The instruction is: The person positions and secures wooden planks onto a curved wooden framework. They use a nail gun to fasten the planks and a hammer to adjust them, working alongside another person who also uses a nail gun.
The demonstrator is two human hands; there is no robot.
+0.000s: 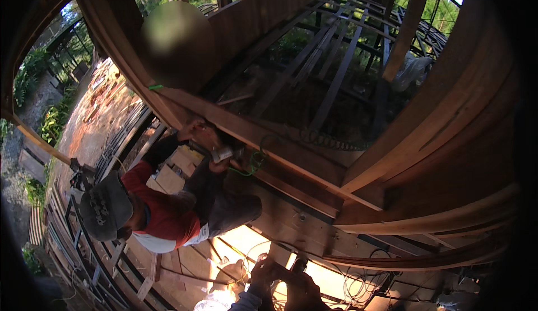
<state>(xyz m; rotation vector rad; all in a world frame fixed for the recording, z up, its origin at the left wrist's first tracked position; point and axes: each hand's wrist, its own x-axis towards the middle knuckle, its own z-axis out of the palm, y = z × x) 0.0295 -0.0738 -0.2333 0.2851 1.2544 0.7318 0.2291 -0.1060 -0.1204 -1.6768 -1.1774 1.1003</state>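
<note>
At the lower edge my left hand [262, 270] is closed, its fingers bent in close to my right. Beside it my right hand [302, 286] is also closed, dark in shadow. Whatever lies between the two hands is too dark to make out. A small flat piece of wood [279, 252] shows just beyond them. Sunlit floor boards [244, 240] lie under and around both hands.
A co-worker in a cap [106, 207] and red shirt crouches ahead left, holding a metallic tool [222, 154] with a green coiled hose [256, 162] at a wooden sill [280, 157]. Cables [358, 283] tangle at right. Metal bars [336, 86] lie beyond the frame.
</note>
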